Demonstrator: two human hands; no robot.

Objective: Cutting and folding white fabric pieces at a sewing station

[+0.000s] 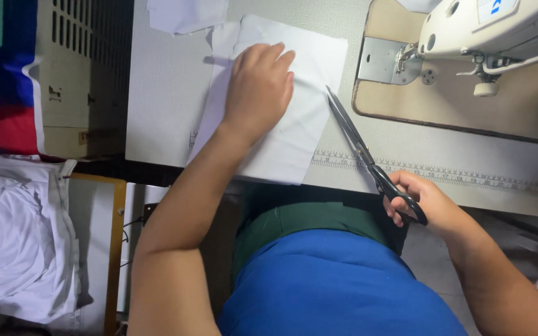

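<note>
Our left hand (258, 87) flat, fingers spread, pressing white fabric (306, 112) on table (163, 87). Right hand (421, 202) at 4 o'clock grips black scissors (368, 155), blades shut, tip touching fabric edge. Sewing machine (487, 28) at 1 o'clock.

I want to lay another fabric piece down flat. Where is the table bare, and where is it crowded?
Bare: the strip left of the white fabric, and the patch between the scissors and the sewing machine base. Crowded: under the left hand and near the right hand.
</note>
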